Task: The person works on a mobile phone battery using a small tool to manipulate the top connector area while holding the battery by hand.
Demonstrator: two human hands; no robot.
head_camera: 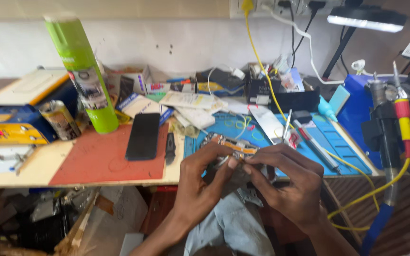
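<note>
My left hand (200, 182) and my right hand (288, 182) meet at the front edge of the bench, fingertips pinched together on a small metal part (228, 160) that is mostly hidden by the fingers. Just behind the fingertips an opened phone with its circuit board exposed (228, 143) lies on the blue work mat (342, 147). Both hands touch the small part; I cannot tell its exact shape.
A black phone (143, 136) lies face up on the red mat (100, 161), a dark tool (170, 147) beside it. A tall green spray can (82, 71), a small tin (60, 119), a yellow-blue device (10, 123), tweezers (286, 127), a soldering handle (403, 118) and a lamp (366, 19) surround them.
</note>
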